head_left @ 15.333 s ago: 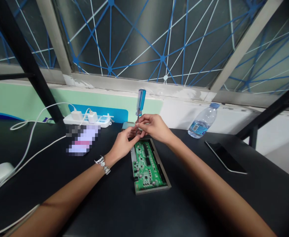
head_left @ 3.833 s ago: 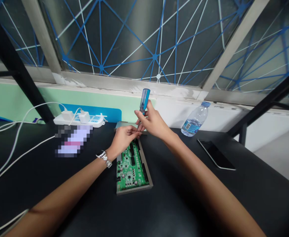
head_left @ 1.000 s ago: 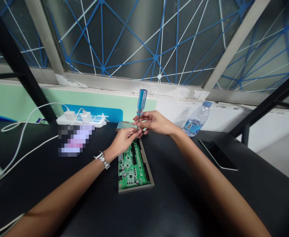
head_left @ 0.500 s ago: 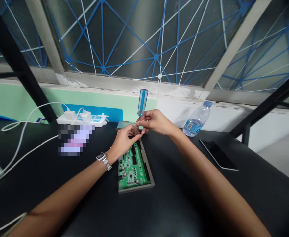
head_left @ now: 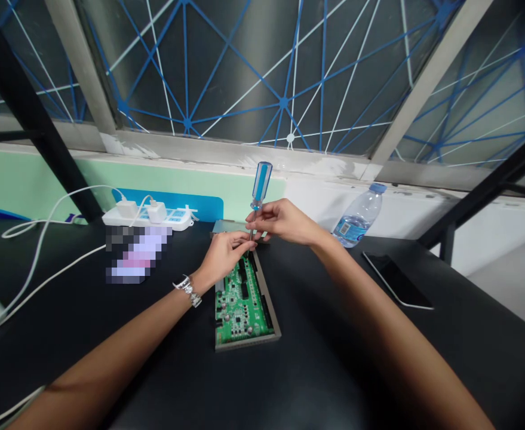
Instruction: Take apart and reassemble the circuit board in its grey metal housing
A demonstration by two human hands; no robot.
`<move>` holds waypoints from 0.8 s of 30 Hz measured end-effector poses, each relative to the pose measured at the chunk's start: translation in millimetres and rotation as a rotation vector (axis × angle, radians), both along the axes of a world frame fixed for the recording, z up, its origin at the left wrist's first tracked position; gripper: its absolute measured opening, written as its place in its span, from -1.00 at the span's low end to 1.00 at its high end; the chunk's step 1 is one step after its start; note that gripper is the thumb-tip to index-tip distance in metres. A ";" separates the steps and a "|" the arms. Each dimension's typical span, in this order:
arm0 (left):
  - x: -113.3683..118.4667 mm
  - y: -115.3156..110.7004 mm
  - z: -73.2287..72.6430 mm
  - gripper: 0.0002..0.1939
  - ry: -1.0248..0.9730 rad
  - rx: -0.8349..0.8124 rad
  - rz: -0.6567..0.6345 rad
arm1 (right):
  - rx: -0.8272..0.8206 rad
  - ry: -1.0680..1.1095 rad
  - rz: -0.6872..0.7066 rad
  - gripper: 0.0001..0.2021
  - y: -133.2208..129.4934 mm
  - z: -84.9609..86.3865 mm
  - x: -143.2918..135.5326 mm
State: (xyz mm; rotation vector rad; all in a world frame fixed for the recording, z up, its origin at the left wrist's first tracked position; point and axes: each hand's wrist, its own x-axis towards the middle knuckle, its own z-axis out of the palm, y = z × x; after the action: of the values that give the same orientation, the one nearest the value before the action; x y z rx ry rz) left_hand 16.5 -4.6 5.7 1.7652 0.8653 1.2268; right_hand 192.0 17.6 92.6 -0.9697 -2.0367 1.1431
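Observation:
A screwdriver (head_left: 261,184) with a clear and blue handle stands nearly upright, tilted slightly right, over the far end of a green circuit board (head_left: 239,307). The board lies in a shallow metal frame (head_left: 269,298) on the black table. My right hand (head_left: 282,221) pinches the screwdriver's shaft just below the handle. Lower down, the fingers of my left hand (head_left: 226,254) close around the shaft near its tip. The tip itself is hidden behind the left fingers. A silver watch (head_left: 187,286) is on my left wrist.
Behind the board lies a flat metal piece (head_left: 226,227). A white power strip (head_left: 177,219) with plugged-in chargers and cables stands back left, a blurred-out phone (head_left: 141,257) before it. To the right are a water bottle (head_left: 356,218) and a dark tablet or phone (head_left: 396,280).
The screwdriver's handle has tipped slightly to the right. My left fingers have shifted a little and drawn closer together at the shaft. The board has stayed put.

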 end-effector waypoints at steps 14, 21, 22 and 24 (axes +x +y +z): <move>-2.7 4.5 -4.8 -0.79 0.037 0.012 -0.090 | 0.099 0.007 -0.061 -0.75 -3.3 2.2 -3.0; -4.8 5.4 -7.6 -0.76 0.034 -0.005 -0.090 | 0.037 0.127 -0.056 -0.62 -12.1 18.7 -0.2; -5.2 5.5 -7.6 -0.76 0.036 -0.004 -0.088 | 0.023 0.139 -0.046 -0.62 -11.9 18.9 0.4; -5.7 5.0 -6.6 -0.76 0.039 -0.003 -0.085 | -0.010 0.164 -0.017 -0.63 -10.9 18.6 1.9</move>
State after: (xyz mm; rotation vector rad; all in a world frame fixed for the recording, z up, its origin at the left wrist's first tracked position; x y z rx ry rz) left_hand 10.8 0.4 -1.0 1.8105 0.8056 1.1389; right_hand 193.8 6.7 111.2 -0.8662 -1.8908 1.1847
